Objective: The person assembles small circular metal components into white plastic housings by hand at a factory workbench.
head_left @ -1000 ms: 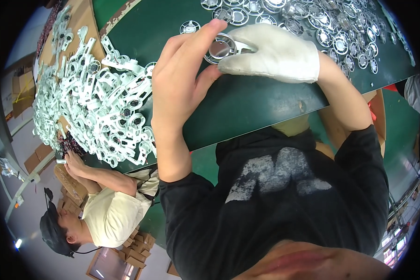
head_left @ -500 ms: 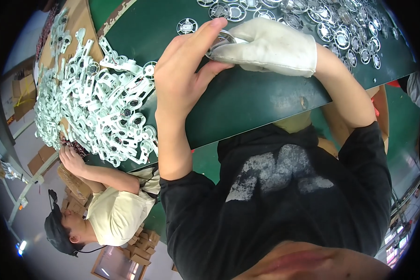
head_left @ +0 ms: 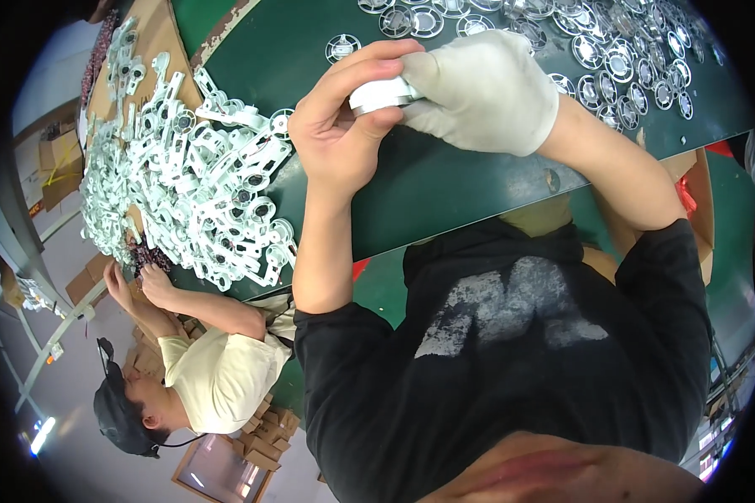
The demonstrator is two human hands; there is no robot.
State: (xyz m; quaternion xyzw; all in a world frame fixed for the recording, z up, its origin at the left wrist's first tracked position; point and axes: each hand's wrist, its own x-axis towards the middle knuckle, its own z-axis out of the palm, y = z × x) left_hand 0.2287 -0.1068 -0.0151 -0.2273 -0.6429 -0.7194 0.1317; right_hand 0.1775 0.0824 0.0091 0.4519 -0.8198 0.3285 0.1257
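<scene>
- Gripping a white part (head_left: 379,94) with a shiny edge, both hands held it raised above the green surface (head_left: 445,184).
- Left hand (head_left: 337,142), bare: the grip was clamped on the rounded end, fingers on the far side, thumb on the near side.
- Right hand (head_left: 482,94), in a white glove: the grip was clamped on the opposite end, which the glove mostly hid.
- Surroundings: a heap of similar white pieces (head_left: 218,184) lay to the left, and metal discs (head_left: 621,63) lay beyond the right hand. A single disc (head_left: 342,48) lay near the left fingers.
- Slip risk: the smooth shell could have turned or dropped if either hand had eased off first; the soft glove probably dulled feel.
- Damage risk: uneven thumb pressure might have tilted or scratched the shiny edge.
- Drop risk: a falling part could have struck the surface or knocked the single disc.
- Heap risk: a co-worker's hands (head_left: 158,285) were near the heap; a tug there might have made pieces slide.
</scene>
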